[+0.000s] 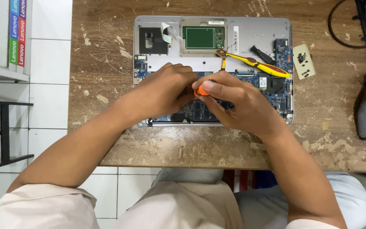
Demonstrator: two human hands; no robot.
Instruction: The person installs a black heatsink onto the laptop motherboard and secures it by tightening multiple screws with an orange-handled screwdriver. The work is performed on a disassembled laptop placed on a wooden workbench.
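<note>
The opened silver laptop chassis (250, 29) with blue circuit board lies mid-table, its near edge close to the worn wooden table (191, 148) edge. The right hand (238, 104) pinches an orange-handled screwdriver (201, 90); left hand (166, 91) fingers curl together beside it. Bare wood lies to the left. A small pale card holding black screws (303, 61) sits right.

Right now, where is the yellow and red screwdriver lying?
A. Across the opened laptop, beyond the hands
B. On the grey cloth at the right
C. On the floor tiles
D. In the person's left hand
A: the yellow and red screwdriver rests slantwise on the opened laptop, untouched.
</note>
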